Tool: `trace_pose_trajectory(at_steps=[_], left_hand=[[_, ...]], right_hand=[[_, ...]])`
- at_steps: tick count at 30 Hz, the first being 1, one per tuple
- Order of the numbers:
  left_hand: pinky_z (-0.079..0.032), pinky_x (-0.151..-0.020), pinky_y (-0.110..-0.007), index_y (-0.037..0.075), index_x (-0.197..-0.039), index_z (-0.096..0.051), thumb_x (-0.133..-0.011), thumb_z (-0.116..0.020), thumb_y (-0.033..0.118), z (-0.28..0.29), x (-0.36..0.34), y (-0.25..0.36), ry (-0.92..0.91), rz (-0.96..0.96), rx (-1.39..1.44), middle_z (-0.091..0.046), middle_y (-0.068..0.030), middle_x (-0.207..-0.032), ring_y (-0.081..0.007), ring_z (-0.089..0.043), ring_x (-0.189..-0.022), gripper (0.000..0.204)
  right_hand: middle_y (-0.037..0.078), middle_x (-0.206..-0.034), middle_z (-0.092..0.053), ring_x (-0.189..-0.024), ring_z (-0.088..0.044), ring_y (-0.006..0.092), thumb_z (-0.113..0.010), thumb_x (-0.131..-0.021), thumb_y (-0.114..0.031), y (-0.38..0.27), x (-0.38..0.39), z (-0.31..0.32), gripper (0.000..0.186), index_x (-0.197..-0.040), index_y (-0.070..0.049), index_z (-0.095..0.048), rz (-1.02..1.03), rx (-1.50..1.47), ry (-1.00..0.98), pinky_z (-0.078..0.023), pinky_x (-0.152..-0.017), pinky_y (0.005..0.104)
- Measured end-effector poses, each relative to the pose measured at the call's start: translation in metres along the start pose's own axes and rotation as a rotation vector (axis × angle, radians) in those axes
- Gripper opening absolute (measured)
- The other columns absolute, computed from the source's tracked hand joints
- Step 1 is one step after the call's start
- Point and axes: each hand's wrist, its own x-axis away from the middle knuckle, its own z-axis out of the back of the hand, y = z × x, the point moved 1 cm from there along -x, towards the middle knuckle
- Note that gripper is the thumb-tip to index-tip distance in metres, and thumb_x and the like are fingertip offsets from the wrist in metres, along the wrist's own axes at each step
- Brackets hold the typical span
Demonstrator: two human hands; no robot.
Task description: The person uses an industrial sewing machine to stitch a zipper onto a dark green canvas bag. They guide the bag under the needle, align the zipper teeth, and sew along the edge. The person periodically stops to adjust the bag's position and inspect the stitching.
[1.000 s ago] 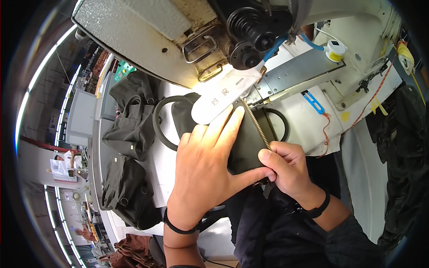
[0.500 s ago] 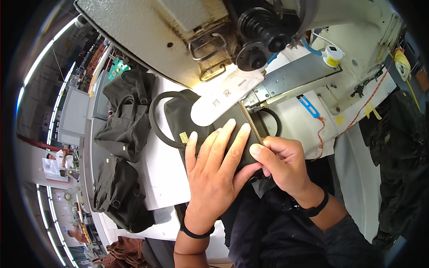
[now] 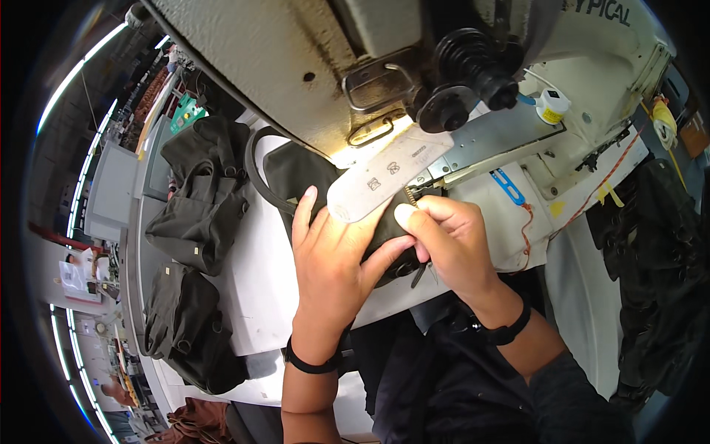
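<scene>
A dark bag with a rounded handle lies under the sewing machine, partly hidden by the machine's pale oblong guard. My left hand rests flat on the bag, fingers stretched out, some of the tips going under the guard. To its right, my right hand pinches the bag's zipper edge between thumb and fingers. Just above that thumb shows a short stretch of brass-toothed zipper. The needle area is hidden behind the guard.
Several dark bags lie along the left of the white table. A blue slotted tool on a red cord sits right of the machine bed. Dark bags hang at far right; brown material lies lower left.
Both hands and the bag have moved away from me, deeper under the guard. Less of the brass zipper shows now. The view has shifted slightly too.
</scene>
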Motion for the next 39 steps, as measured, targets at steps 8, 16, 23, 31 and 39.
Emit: trace_pose_trajectory(at_steps=[8,16,23,31,39], left_hand=[[-0.042,-0.114,-0.053,0.001,-0.116,-0.068,-0.08,-0.088,0.031,-0.009,0.001,-0.01,0.086,0.013,0.002,-0.072,-0.014,-0.109,-0.03,-0.067,-0.105,0.051],[-0.047,-0.106,-0.05,0.007,-0.113,-0.063,-0.076,-0.077,0.003,-0.039,0.017,0.009,0.281,0.018,0.055,-0.066,-0.0121,-0.117,-0.0333,-0.064,-0.116,0.04],[-0.053,-0.089,-0.038,0.006,-0.105,-0.074,-0.078,-0.078,-0.001,-0.037,0.015,0.006,0.385,-0.081,-0.006,-0.075,-0.0062,-0.112,-0.0255,-0.07,-0.099,0.029],[-0.055,-0.081,-0.035,0.002,-0.102,-0.077,-0.076,-0.081,-0.005,-0.042,0.013,0.006,0.455,-0.073,0.101,-0.078,-0.0101,-0.105,-0.0256,-0.071,-0.089,0.027],[-0.054,-0.085,-0.035,0.002,-0.101,-0.076,-0.079,-0.079,-0.007,-0.041,0.005,0.002,0.407,0.028,0.121,-0.078,-0.0124,-0.105,-0.0269,-0.074,-0.095,0.023]], right_hand=[[-0.007,-0.057,-0.05,-0.052,-0.04,-0.0002,-0.067,-0.101,-0.012,-0.004,-0.01,-0.005,0.039,-0.066,-0.006,-0.052,0.065,0.151,0.054,-0.03,-0.047,0.0232],[-0.004,-0.076,-0.06,-0.07,-0.05,0.0017,-0.063,-0.105,-0.013,-0.012,-0.006,0.02,0.022,-0.091,0.003,-0.07,0.081,0.247,-0.039,-0.042,-0.061,0.022],[-0.004,-0.085,-0.065,-0.074,-0.054,-0.001,-0.066,-0.103,-0.01,-0.01,-0.004,0.019,0.013,-0.101,0.0,-0.072,-0.054,-0.038,-0.125,-0.042,-0.063,0.0184],[-0.003,-0.081,-0.068,-0.069,-0.054,-0.0018,-0.066,-0.103,-0.011,0.0,0.009,-0.001,0.012,-0.101,0.001,-0.069,0.041,-0.035,0.043,-0.042,-0.058,0.0175],[0.001,-0.081,-0.071,-0.072,-0.061,0.0011,-0.067,-0.102,-0.007,0.0,-0.007,-0.001,0.012,-0.098,0.004,-0.069,0.096,0.017,0.066,-0.048,-0.062,0.0188]])
